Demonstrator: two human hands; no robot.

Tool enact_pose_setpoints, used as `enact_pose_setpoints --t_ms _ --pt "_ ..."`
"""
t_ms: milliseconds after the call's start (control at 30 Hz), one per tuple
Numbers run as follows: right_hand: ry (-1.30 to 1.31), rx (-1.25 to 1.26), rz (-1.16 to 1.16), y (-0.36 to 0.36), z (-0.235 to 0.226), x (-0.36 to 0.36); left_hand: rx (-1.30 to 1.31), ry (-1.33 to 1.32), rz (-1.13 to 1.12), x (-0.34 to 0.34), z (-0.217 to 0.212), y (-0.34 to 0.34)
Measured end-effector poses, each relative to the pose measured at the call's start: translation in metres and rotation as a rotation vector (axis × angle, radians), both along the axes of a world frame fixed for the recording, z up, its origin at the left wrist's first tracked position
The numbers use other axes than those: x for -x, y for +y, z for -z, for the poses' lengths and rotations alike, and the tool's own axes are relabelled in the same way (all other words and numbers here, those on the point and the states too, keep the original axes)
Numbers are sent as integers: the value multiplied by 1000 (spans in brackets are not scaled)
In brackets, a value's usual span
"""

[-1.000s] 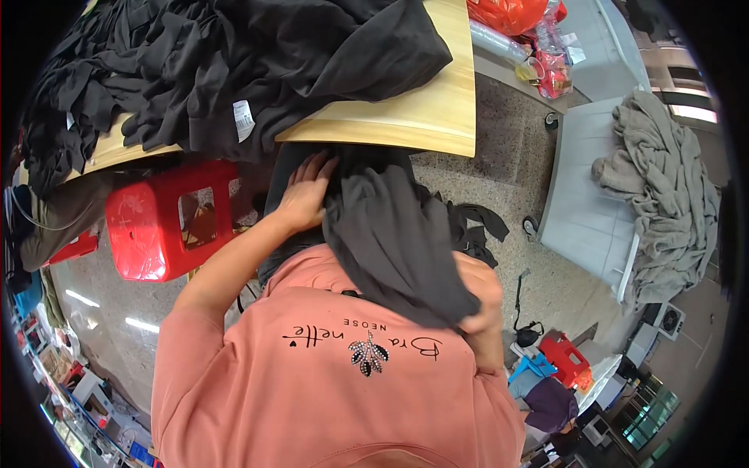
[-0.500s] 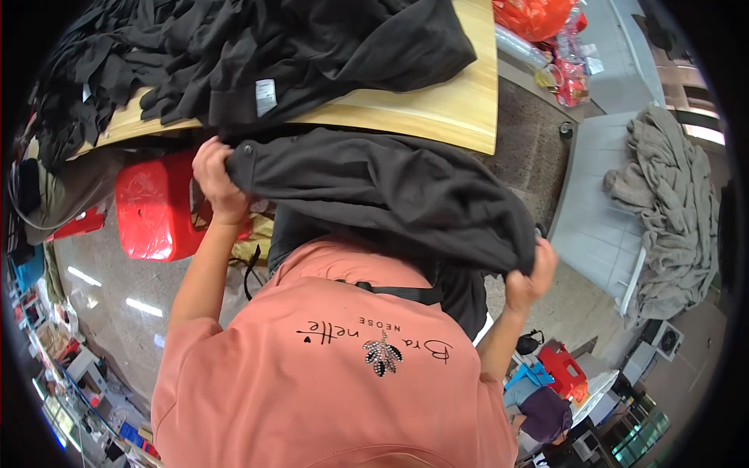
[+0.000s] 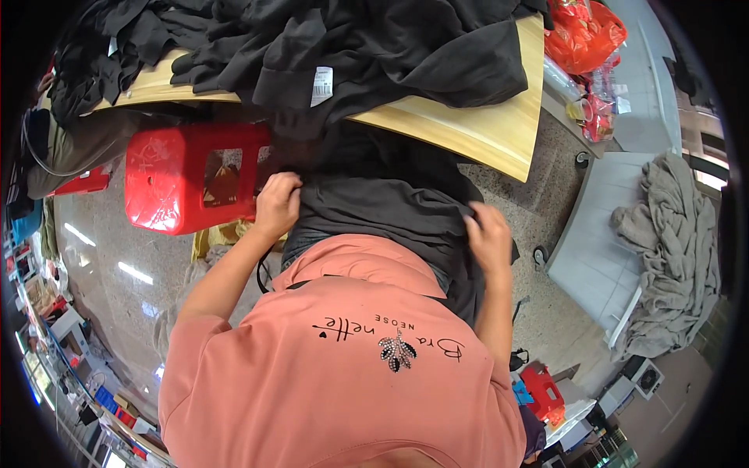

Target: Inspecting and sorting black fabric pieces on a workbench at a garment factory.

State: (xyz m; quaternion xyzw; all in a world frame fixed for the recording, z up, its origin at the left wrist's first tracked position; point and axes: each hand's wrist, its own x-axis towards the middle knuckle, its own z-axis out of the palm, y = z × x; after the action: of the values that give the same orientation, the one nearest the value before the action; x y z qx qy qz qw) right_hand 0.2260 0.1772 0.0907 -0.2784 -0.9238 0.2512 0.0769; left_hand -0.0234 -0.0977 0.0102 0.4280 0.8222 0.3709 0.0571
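A dark grey garment [image 3: 382, 204] lies bunched across my lap, part of it hanging down between me and the table. My left hand [image 3: 278, 204] is closed on its left edge, fingertips pinching the cloth. At its right edge, my right hand [image 3: 490, 234] has curled fingers gripping the fabric; the thumb is partly hidden. Just ahead, a pile of dark garments [image 3: 445, 54] covers much of the wooden table [image 3: 499, 140] and droops over its front edge. From one of them a white label [image 3: 321, 86] sticks out.
A red plastic stool [image 3: 156, 183] stands at the left, below the table. To the right, a grey knitted heap [image 3: 671, 249] lies on a pale surface [image 3: 597, 234]. Red plastic bags [image 3: 585, 39] and clear packaging sit beyond the table's right corner.
The garment was stretched wide between my raised hands; now it is lowered onto my lap. Both hands have moved inward, closer together. The view has shifted slightly.
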Motion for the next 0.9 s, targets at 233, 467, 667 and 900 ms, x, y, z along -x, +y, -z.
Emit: enact_pose_setpoints --t_ms 233,467,667,900 --pt "-259 -160 -370 -37 58 117 169 296 234 6 -7 116" --pt "-193 53 -320 -49 89 95 430 339 752 -2 47 139" --pt "-185 115 -249 -55 108 86 108 44 749 0 56 151" --pt "107 -88 -345 -47 95 109 366 -274 563 13 43 157"
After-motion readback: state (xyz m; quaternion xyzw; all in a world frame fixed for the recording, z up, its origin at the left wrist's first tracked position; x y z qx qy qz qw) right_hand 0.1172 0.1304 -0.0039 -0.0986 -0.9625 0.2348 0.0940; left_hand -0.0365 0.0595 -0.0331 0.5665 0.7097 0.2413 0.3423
